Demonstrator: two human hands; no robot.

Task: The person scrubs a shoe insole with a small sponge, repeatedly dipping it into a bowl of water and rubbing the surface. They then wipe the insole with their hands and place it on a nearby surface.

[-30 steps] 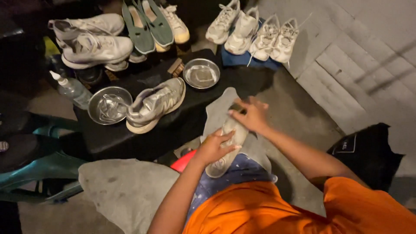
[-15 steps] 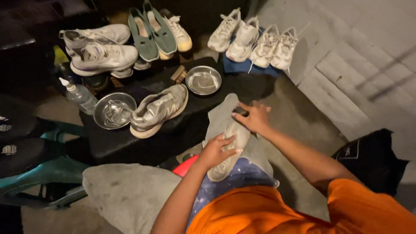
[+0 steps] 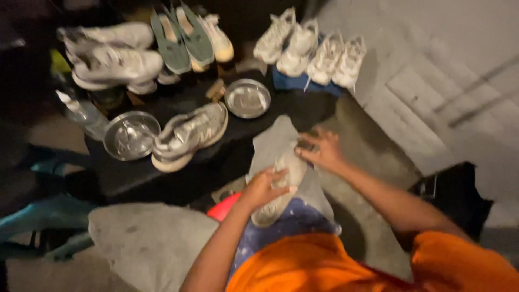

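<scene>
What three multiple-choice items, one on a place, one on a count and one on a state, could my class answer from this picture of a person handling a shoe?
1. Where does the lone silver sneaker on the dark table lie?
A. between two metal bowls
B. on the floor
C. on the person's lap

2. How many white sneakers stand in the row at top right?
A. two
B. four
C. six

3. How is the pale shoe on the lap held?
A. by both hands
B. by one hand
C. untouched

Answers: 1 A, a metal bowl lies left of it and another right. 2 B, four stand side by side. 3 A, the left hand and right hand both grip it.
</scene>
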